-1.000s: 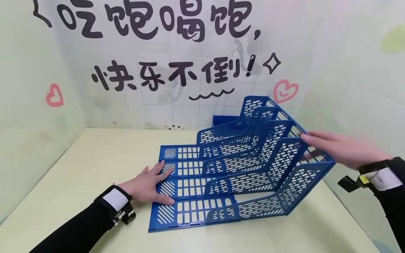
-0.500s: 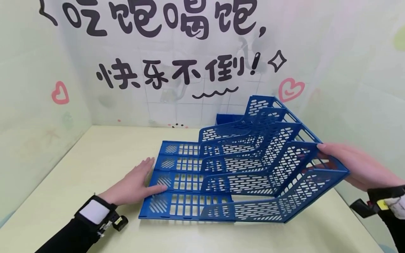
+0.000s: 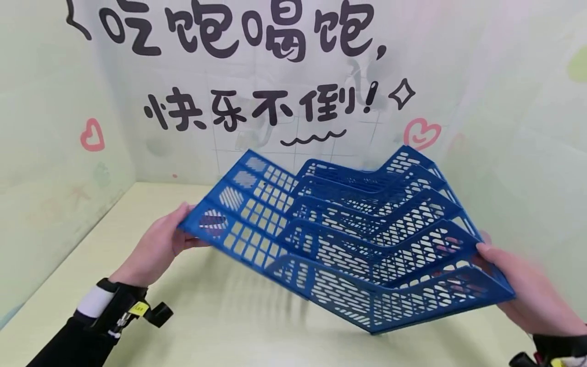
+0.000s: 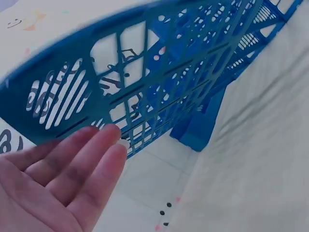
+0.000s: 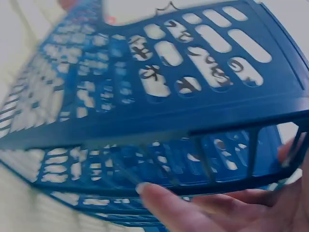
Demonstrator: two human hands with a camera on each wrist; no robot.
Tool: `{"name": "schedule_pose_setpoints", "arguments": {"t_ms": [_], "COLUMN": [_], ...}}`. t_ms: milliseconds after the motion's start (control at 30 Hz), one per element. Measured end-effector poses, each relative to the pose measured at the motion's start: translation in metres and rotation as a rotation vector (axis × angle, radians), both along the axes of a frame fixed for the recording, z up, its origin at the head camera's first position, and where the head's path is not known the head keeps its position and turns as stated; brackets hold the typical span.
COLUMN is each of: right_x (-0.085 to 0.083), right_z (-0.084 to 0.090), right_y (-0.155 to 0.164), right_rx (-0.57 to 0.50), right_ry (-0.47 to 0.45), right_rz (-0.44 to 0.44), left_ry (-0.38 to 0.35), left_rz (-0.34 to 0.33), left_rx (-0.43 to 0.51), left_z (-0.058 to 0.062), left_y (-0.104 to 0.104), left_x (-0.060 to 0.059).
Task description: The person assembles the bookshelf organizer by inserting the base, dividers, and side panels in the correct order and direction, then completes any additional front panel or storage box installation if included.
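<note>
A blue plastic file rack (image 3: pixel 339 265) with several perforated dividers tilts between the two hands in the head view. Its flat left panel is raised off the table, and its lower corner is low over the tabletop. My left hand (image 3: pixel 153 247) is at the left end, fingers under the panel and partly visible through its slots. In the left wrist view the fingers (image 4: pixel 91 169) extend against the panel's underside; the thumb is hidden there. My right hand (image 3: pixel 527 285) grips the barred right end, thumb over the edge. The right wrist view shows fingers (image 5: pixel 169 205) at the rack's bars.
The pale yellow table (image 3: pixel 220 316) runs up to a white printed backdrop (image 3: pixel 257 107) with black lettering. Side walls (image 3: pixel 50 168) stand at left and right. A solid blue piece (image 4: pixel 195 128) shows behind the rack in the left wrist view.
The left hand has gone from lying on top of the left panel to underneath it. The rack's left end has risen from the table, and its right end has dipped.
</note>
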State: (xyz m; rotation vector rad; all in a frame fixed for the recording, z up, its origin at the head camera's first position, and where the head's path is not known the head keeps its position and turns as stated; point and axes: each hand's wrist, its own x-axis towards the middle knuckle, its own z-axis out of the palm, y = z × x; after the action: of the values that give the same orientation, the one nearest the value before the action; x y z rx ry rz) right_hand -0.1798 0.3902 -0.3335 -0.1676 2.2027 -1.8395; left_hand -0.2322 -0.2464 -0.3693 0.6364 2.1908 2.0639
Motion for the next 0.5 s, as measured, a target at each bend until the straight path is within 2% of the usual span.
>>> {"name": "schedule_pose_setpoints", "arguments": {"t_ms": [67,133,233,300,333,433,500], "right_x": [0.009,0.019,0.033,0.04,0.044,0.052,0.056], "right_z": [-0.009,-0.017,-0.037,-0.053,-0.063,-0.089,-0.105], "right_y": [-0.006,-0.017,-0.041,-0.057,-0.065,-0.087,-0.103], "right_rx": [0.077,0.245,0.381,0.379,0.323,0.164,0.083], "right_ry": [0.0,0.021,0.031,0.008,-0.029,-0.194,-0.301], "right_rz": [-0.035,-0.072,-0.124,-0.129,-0.121,-0.067,-0.017], "left_ry": [0.045,0.089,0.141,0.158,0.162,0.156,0.146], "left_rz": [-0.085,-0.137,-0.136,-0.109,-0.094,-0.051,-0.037], "left_rx": [0.079,0.099,0.056,0.005,-0.019,-0.075,-0.078], "left_z": [0.004,0.008,0.012,0.013,0.013,0.012,0.012], "left_y": [0.003,0.008,0.017,0.023,0.026,0.03,0.03], "left_x": [-0.002,-0.003,-0.003,-0.002,-0.002,-0.002,-0.002]}}
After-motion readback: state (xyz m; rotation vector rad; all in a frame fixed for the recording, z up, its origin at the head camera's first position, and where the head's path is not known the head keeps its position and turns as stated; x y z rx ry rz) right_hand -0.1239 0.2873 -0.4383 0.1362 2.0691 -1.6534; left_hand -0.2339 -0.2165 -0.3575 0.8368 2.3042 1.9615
